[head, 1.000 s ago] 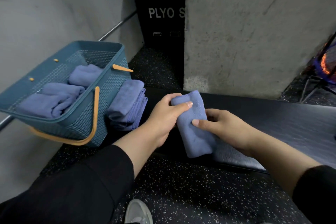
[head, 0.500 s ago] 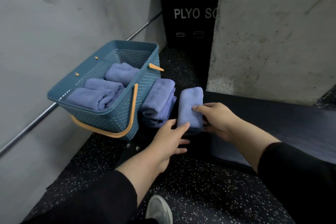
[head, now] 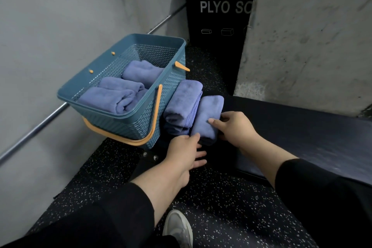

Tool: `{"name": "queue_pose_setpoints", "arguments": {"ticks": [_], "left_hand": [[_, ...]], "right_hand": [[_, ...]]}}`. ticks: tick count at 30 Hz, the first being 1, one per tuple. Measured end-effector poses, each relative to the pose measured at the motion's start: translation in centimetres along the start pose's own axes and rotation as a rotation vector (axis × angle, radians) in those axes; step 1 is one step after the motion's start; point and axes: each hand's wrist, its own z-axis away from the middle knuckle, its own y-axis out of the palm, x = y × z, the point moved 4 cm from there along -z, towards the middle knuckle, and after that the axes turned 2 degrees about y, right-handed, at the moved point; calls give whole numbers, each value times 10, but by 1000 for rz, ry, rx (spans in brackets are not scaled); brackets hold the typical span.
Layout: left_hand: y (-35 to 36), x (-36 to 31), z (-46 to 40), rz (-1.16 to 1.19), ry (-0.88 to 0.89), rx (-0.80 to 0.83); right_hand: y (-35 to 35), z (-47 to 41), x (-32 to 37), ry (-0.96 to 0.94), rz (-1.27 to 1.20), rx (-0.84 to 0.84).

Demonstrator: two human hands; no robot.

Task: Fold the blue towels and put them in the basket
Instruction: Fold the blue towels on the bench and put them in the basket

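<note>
A dark padded bench [head: 302, 127] runs across the right side, above a speckled black floor [head: 221, 207]. At its left end sits the teal basket [head: 141, 125] with orange handles, holding three folded blue towels [head: 112, 96]. Just beside the basket's right wall lies a stack of folded towels [head: 181, 106], and touching that stack on its right lies one more folded towel [head: 209, 117], lengthwise on the bench. The right hand [head: 235, 129] rests against this towel's right side, thumb on top, fingers curled round its edge. The left hand [head: 185, 153] is at the towel's near end, fingers straight and spread, fingertips touching the cloth without gripping. A grey shoe [head: 179, 227] shows below.
</note>
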Motion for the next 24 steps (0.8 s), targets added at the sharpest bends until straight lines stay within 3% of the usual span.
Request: {"name": "queue_pose_setpoints", "arguments": {"ticks": [5,12,17,24], "left_hand": [[-5,-1,3,50,-8,-26],[-11,-3,14,-80,-49,-44],[3,-20,23,-199,182,-66],[79,-41,43,-447,409,140]], "right_hand": [[-5,0,5,-78,120,5],[-15,2,2,-128,222,1],[-39,12,1,-139,250,-68],[-122,64,-19,-104,333,-143]]}}
